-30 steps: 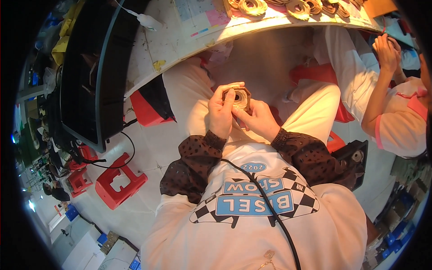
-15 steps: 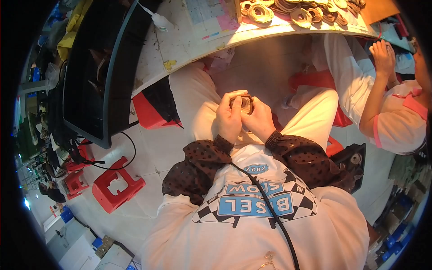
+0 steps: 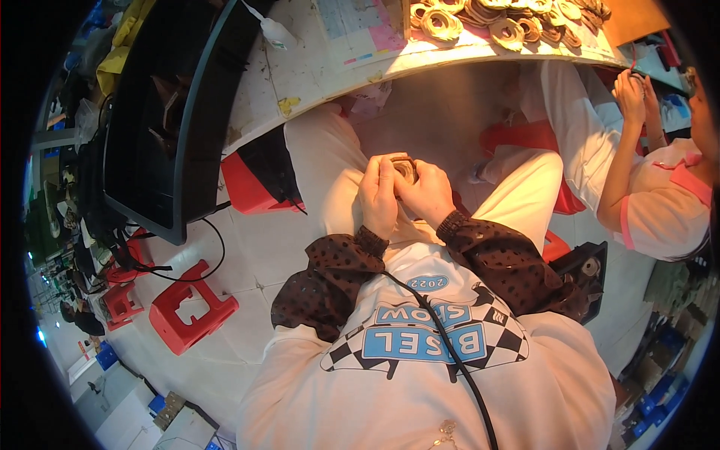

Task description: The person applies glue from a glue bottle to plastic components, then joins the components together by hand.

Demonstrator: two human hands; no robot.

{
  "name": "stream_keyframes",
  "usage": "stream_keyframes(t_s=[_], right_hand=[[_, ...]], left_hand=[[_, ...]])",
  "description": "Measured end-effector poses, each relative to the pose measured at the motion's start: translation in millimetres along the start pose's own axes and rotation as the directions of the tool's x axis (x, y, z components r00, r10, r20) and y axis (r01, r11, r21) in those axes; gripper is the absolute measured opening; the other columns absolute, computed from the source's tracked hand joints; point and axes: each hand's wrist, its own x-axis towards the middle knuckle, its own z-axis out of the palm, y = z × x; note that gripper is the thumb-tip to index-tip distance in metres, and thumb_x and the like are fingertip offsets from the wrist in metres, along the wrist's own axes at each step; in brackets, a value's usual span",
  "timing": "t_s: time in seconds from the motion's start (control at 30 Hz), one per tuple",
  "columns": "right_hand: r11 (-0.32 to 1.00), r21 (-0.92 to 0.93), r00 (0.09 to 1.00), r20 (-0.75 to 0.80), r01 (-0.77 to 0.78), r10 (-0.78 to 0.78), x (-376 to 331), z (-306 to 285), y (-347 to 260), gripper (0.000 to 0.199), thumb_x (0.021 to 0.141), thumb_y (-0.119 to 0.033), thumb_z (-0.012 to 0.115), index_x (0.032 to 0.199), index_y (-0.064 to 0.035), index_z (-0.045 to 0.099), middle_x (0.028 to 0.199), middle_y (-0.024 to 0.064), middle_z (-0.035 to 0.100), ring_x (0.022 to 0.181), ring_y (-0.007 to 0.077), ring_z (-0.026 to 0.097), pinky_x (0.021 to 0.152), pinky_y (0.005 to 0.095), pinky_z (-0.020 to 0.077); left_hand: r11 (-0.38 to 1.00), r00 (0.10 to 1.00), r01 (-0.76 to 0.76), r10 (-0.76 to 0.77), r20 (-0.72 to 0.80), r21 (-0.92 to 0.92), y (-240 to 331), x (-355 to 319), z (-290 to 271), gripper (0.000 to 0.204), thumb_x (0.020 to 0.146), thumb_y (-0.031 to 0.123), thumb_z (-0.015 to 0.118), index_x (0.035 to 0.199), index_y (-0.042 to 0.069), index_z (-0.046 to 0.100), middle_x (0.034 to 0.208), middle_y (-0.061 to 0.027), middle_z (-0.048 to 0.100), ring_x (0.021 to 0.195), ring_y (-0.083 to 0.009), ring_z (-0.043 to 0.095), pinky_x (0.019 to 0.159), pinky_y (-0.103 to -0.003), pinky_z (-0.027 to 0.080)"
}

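Clock directions are taken from the brown piece in the hands. Between nine and ten o'clock stands a deep black bin (image 3: 204, 142), smooth-walled and long, with angular brown scraps inside. At eight o'clock a glossy red plastic stool (image 3: 169, 316) shows a cut-out in its moulded top. Toward half past ten, a white bottle (image 3: 277, 34) with a thin nozzle lies on the pale, stained worktable (image 3: 259, 94).

The left hand (image 3: 380, 196) curls round the brown piece (image 3: 406, 172), its fingers pressed together over the far edge and its thumb laid along the near side. The piece sits above the lap, its middle round, paler and ring-like. The right hand (image 3: 429, 196) closes on it from about four o'clock, fingers bent inward (both cuffs are gathered, the dark sleeves spotted). At one o'clock, flat tan rings (image 3: 441, 25) are heaped on the worktable, rough-looking and overlapping.

The piece's outline is mostly covered by the hands; how the right fingertips grip underneath, I cannot tell. At four o'clock a black case (image 3: 592, 276) is partly hidden by the right sleeve. Between two and three, a co-worker's hands (image 3: 631, 99) hold something too small to make out.
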Motion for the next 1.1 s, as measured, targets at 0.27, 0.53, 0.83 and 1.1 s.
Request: stream_keyframes(t_s=[0.27, 0.53, 0.83, 1.1], right_hand=[[0.973, 0.187, 0.99, 0.067, -0.133, 0.122, 5.3, 6.0, -7.2, 0.055, 0.073, -0.052, 0.068, 0.076, 0.0026, 0.066, 0.074, 0.0213, 0.065, 0.073, 0.0341, 0.065, 0.065, 0.042, 0.0502], [0.956, 0.27, 0.983, 0.166, -0.12, 0.077, 8.6, -17.0, 3.8, 0.057, 0.093, -0.046, 0.048, 0.065, 0.0009, 0.063, 0.047, 0.0094, 0.056, 0.041, 0.0193, 0.059, 0.044, 0.0316, 0.0457], [0.836, 0.517, 0.941, 0.34, -0.187, 0.0, 8.8, -26.0, 14.2, 0.044, 0.097, -0.037, 0.047, 0.082, 0.002, 0.063, 0.063, 0.0012, 0.057, 0.048, 0.0057, 0.05, 0.04, 0.0206, 0.0422], [0.898, 0.42, 0.968, 0.252, -0.127, 0.019, 1.7, -22.7, 15.6, 0.04, 0.098, -0.03, 0.045, 0.084, 0.0038, 0.062, 0.059, 0.0084, 0.06, 0.043, 0.0134, 0.057, 0.041, 0.0276, 0.0446]], left_hand=[[0.999, 0.999, 0.041, -0.042, -0.016, -0.025, 4.7, 0.4, -6.2, 0.051, 0.1, 0.045, 0.032, 0.102, 0.0, 0.055, 0.081, -0.0035, 0.057, 0.069, -0.0084, 0.052, 0.063, -0.021, 0.043], [0.997, 0.979, 0.069, -0.064, 0.192, -0.018, 9.6, -0.2, -4.1, 0.037, 0.102, 0.028, 0.033, 0.115, -0.001, 0.052, 0.105, -0.0074, 0.059, 0.094, -0.0118, 0.055, 0.083, -0.025, 0.044], [0.997, 0.98, 0.054, -0.042, 0.196, -0.053, 14.2, 1.1, -5.4, 0.05, 0.103, 0.04, 0.026, 0.117, -0.001, 0.051, 0.108, -0.0095, 0.059, 0.1, -0.0141, 0.056, 0.089, -0.026, 0.044], [0.994, 0.966, -0.005, 0.034, 0.255, -0.112, 11.7, -1.9, -1.3, 0.058, 0.101, 0.048, 0.023, 0.117, -0.001, 0.051, 0.109, -0.0105, 0.059, 0.099, -0.0155, 0.058, 0.088, -0.028, 0.046]])
